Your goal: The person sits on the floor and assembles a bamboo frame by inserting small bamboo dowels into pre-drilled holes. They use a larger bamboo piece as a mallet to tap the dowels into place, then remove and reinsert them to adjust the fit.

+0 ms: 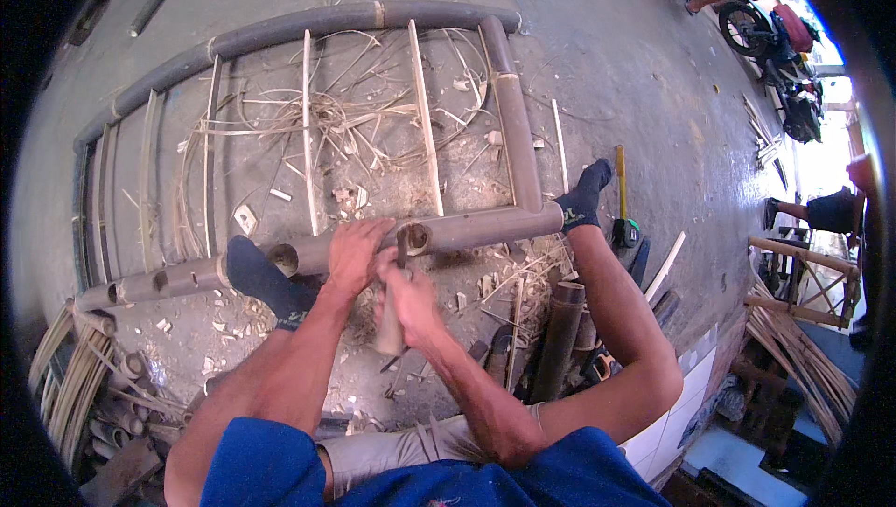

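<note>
A dark bamboo pole (485, 224) lies across in front of me, with round holes cut along its side. My left hand (357, 250) is closed over the pole between two of these holes. Just right of it, my right hand (411, 304) grips a wooden-handled blade (389, 332); its pale handle points back toward me. The dark narrow blade reaches the pole beside an open hole (416, 237). Whether it is a knife or a chisel I cannot tell. My socked feet rest against the pole, the left sock (257, 274) and right sock (586, 192) on either side.
The pole forms a ladder-like bamboo frame with a far pole (280, 31), thin slats (425, 120) and an end piece (513, 125). Shavings (327, 115) litter the floor. A yellow tape measure (625, 232) and bamboo offcuts (558, 339) lie right, split strips (79, 386) left. Other people stand far right.
</note>
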A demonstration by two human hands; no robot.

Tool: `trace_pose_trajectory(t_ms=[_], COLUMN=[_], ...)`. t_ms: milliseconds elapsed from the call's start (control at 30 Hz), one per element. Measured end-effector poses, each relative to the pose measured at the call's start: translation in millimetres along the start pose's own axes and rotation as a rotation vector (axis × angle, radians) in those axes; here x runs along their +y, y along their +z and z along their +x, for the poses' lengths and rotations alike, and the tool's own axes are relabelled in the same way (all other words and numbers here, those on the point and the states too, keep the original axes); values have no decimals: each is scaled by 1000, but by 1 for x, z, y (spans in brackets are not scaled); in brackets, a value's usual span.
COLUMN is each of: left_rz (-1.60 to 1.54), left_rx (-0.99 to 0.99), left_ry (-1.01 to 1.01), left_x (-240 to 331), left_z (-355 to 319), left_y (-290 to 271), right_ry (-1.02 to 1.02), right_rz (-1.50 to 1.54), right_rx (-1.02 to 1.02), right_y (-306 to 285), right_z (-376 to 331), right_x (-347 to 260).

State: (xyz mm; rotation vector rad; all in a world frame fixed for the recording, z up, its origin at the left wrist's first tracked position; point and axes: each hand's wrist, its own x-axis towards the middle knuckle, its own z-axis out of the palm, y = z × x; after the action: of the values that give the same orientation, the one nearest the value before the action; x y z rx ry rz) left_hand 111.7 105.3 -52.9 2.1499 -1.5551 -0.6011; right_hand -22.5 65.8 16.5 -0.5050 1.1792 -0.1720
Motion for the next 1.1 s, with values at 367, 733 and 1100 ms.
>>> trace_pose_trajectory(t_ms=[367, 733, 1100], left_rz=[-129, 34, 185], left_rx=[61, -54, 139], left_ry=[17, -131, -226], left_x=[7, 30, 59], left_z=[3, 16, 20], left_y=[-16, -24, 5], right_ry=[-170, -15, -313], right_rz=[-309, 301, -890], right_rx=[-100, 39, 87], right_y=[-23, 4, -93], right_z=[-14, -18, 3], right_x=[1, 8, -24])
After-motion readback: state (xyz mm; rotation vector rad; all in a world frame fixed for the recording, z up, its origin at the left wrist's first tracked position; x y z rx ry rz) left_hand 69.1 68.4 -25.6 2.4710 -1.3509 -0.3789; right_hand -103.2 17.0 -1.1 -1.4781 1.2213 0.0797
